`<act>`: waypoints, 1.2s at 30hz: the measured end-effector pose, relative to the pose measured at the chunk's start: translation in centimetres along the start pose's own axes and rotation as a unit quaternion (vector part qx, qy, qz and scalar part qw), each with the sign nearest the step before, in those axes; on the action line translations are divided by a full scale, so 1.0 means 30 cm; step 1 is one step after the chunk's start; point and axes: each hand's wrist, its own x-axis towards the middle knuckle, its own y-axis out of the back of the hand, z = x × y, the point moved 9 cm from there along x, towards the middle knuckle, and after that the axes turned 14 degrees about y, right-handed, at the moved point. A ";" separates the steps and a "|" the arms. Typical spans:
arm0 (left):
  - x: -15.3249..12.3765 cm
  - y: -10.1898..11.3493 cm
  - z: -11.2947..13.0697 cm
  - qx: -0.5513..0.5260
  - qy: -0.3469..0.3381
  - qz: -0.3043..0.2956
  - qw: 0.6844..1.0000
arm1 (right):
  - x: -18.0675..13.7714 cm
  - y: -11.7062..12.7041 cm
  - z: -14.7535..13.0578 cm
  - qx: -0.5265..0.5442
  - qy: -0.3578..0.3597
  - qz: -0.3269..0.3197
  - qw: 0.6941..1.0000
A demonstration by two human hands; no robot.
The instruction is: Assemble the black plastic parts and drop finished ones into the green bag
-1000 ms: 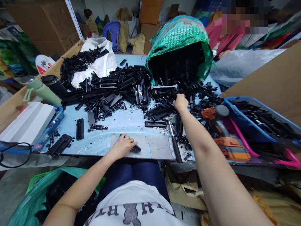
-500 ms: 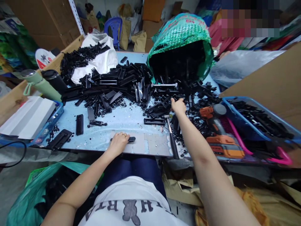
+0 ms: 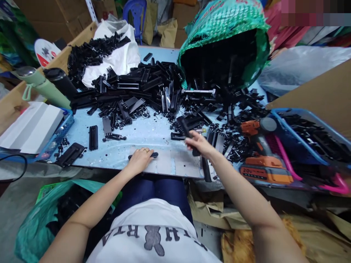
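Note:
My left hand [image 3: 140, 159] rests on a small black plastic piece [image 3: 152, 155] at the near edge of the blue table [image 3: 148, 137], fingers curled over it. My right hand [image 3: 199, 144] is closed on a long black plastic part [image 3: 185, 128], lifted just above the table in front of the pile. A big heap of black plastic parts [image 3: 142, 91] spreads across the table's middle. More parts spill from a green woven sack [image 3: 225, 40] lying open at the back right. A hammer [image 3: 205, 166] lies under my right wrist.
An orange cordless drill [image 3: 260, 157] lies right of my hand, beside a blue basket [image 3: 309, 135] of black parts with pink handles. At left are a white box [image 3: 30, 126], two bottles [image 3: 49, 91] and a white bag [image 3: 120, 62] with parts.
My right hand has pulled back from the pile toward me with a long black part in it. My left hand has stayed on its small piece. The view has tilted down.

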 end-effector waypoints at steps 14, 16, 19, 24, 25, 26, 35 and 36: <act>-0.001 0.018 0.032 -0.066 -0.015 -0.018 0.998 | -0.151 -0.367 -0.123 -0.542 0.168 -0.250 0.784; -0.009 0.026 0.031 -0.068 -0.022 0.003 0.997 | -0.158 -0.370 -0.159 -0.576 0.175 -0.226 0.766; -0.025 0.036 0.033 -0.084 -0.053 0.037 0.994 | -0.165 -0.383 -0.203 -0.604 0.181 -0.212 0.746; -0.029 0.052 0.014 -0.130 -0.089 0.083 0.984 | -0.153 -0.388 -0.251 -0.619 0.203 -0.209 0.730; -0.028 0.054 0.010 -0.135 -0.092 0.088 0.983 | -0.149 -0.388 -0.258 -0.619 0.210 -0.211 0.727; -0.027 0.055 0.009 -0.140 -0.096 0.091 0.981 | -0.146 -0.390 -0.263 -0.618 0.219 -0.214 0.724; 0.042 0.000 0.035 -0.112 -0.077 -0.019 0.990 | -0.150 -0.356 -0.163 -0.580 0.264 -0.159 0.754; 0.089 0.002 0.033 -0.114 -0.077 -0.037 0.990 | -0.160 -0.345 -0.136 -0.566 0.267 -0.153 0.765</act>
